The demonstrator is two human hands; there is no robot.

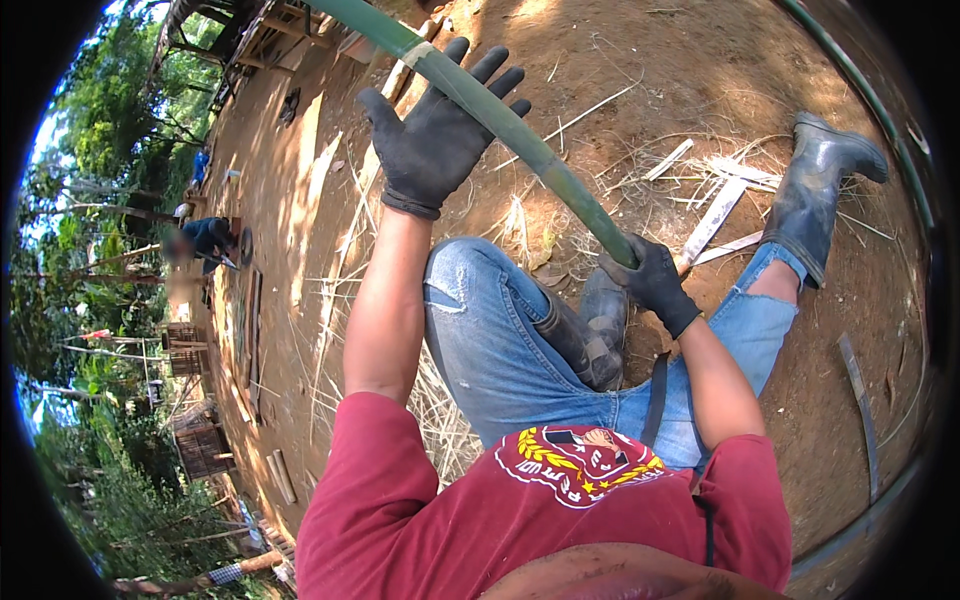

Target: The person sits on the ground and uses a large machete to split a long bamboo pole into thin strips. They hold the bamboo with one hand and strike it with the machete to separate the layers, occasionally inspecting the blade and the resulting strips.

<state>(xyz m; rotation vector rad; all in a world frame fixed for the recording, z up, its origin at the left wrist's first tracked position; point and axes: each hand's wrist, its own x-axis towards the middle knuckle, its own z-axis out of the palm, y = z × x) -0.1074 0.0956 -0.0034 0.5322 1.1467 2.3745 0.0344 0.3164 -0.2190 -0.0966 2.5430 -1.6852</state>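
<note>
The right hand (655, 282) is gripping the green bamboo pole (520, 135) with fingers closed around it. The left hand (435, 135) is lying spread open beneath the pole, which is slanting above the dirt ground (700, 60).

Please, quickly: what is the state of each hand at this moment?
Left hand: open, gloved fingers spread, palm under the green bamboo pole.
Right hand: closed, gripping the pole's lower end.
</note>
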